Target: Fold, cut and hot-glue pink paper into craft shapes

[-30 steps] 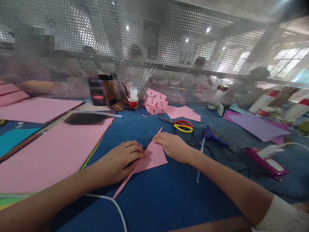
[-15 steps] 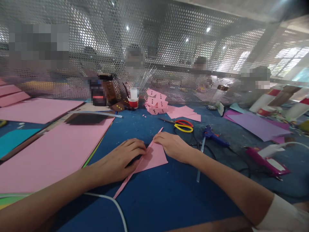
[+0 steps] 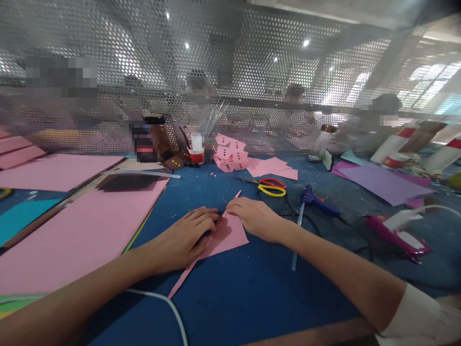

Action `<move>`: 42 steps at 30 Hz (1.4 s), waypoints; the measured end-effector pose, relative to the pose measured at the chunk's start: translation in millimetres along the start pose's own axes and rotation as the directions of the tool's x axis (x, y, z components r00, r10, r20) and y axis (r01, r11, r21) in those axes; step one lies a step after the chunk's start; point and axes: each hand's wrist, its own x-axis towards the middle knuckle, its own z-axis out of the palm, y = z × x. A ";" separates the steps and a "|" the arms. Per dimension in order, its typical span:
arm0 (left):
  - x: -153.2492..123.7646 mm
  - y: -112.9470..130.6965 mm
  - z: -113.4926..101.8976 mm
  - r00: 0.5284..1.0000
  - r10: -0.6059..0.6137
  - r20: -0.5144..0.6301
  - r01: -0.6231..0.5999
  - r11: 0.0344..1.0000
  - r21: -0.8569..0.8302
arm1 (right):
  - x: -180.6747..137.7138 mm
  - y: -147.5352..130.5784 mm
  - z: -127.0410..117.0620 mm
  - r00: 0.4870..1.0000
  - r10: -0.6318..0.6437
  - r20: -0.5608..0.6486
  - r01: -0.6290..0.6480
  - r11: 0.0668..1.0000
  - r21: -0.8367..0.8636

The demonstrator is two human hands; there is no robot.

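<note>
A folded pink paper triangle [image 3: 230, 234] lies on the blue table top [image 3: 245, 298] in front of me. My left hand [image 3: 182, 238] rests flat on its left part, fingertips pressing along the long folded edge. My right hand [image 3: 254, 217] lies on the upper right part of the paper, fingers stretched toward the fold near its top tip. Neither hand grips anything; both press the paper down.
Large pink sheets [image 3: 79, 226] cover the left. Behind are scissors with red and yellow handles [image 3: 272, 186], a blue glue gun [image 3: 317, 201], a magenta tool [image 3: 396, 234], stacked pink pieces [image 3: 230, 154], jars and a cup [image 3: 196, 153], purple paper [image 3: 382, 182]. A perforated metal screen [image 3: 230, 72] closes the back; people sit beyond it.
My left fingertips have slid a little up along the fold toward the right hand. The view has shifted slightly; the paper stays in place.
</note>
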 end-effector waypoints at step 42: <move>-9.5 1.8 2.5 1.000 -0.014 -0.014 0.016 0.985 0.171 | 3.4 -2.9 -5.5 0.998 -0.053 0.032 0.056 0.994 -0.096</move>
